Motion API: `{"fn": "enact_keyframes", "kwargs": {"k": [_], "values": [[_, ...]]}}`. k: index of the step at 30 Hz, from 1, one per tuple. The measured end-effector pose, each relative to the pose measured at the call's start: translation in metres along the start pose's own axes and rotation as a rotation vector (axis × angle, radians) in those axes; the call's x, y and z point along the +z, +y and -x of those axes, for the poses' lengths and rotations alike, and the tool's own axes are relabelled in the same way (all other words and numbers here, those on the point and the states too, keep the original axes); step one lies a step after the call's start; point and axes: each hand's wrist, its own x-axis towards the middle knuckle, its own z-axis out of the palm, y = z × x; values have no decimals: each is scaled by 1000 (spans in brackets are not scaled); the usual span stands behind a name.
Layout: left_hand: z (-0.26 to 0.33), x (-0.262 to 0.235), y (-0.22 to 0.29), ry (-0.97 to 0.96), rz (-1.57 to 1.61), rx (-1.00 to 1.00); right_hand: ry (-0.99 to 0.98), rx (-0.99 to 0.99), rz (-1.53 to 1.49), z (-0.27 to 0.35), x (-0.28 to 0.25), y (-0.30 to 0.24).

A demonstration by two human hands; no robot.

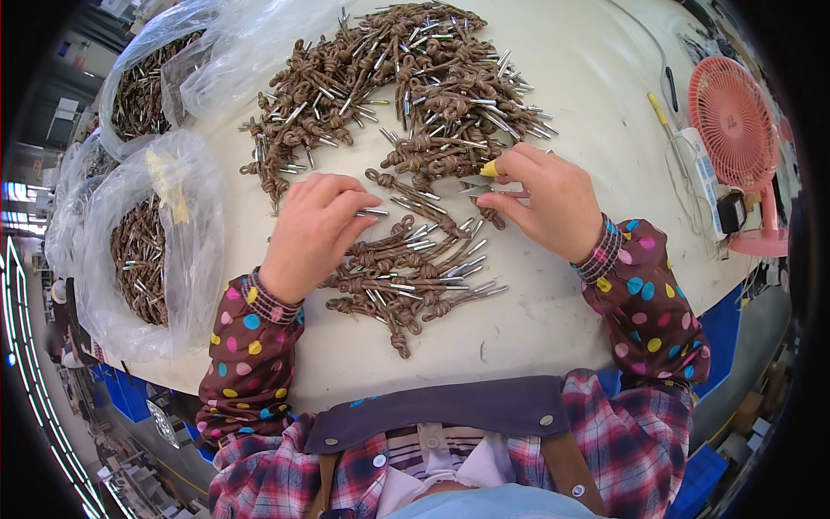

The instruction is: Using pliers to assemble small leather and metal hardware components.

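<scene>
The left hand [313, 227] pinches a brown knotted cord with a silver metal tip [373, 212] between curled fingers, while the right hand [545, 201] grips small yellow-handled metal snips [481, 180] just beside that tip.

One head-worn fisheye view looks steeply down, close over the cream-white counter [553, 329]; the wearer's chest fills the lower edge, and straight edges bend toward the frame's rim.

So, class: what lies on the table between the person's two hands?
In the head view, knotted brown cords with metal tips lie between the left hand and the right hand, which holds small yellow-handled snips.
</scene>
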Motion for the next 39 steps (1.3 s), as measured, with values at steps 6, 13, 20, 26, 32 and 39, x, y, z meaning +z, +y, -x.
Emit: {"fn": "enact_keyframes", "kwargs": {"k": [6, 13, 20, 26, 32, 39], "values": [[-18, 32, 34, -162, 116, 21, 7, 7, -24, 3, -1, -1], [5, 12, 21, -183, 362, -45, -7, -24, -76, 1, 8, 1], [-23, 37, -9, -23, 95, -86, 13, -36, 50, -11, 24, 7], [-6, 29, 9, 74, 119, -26, 19, 6, 42, -9, -2, 9], [-2, 30, 13, 129, 191, -31, 94, -289, 234, -16, 2, -22], [-3, 33, 14, 167, 130, 18, 107, -500, 403, -28, 15, -35]]}}
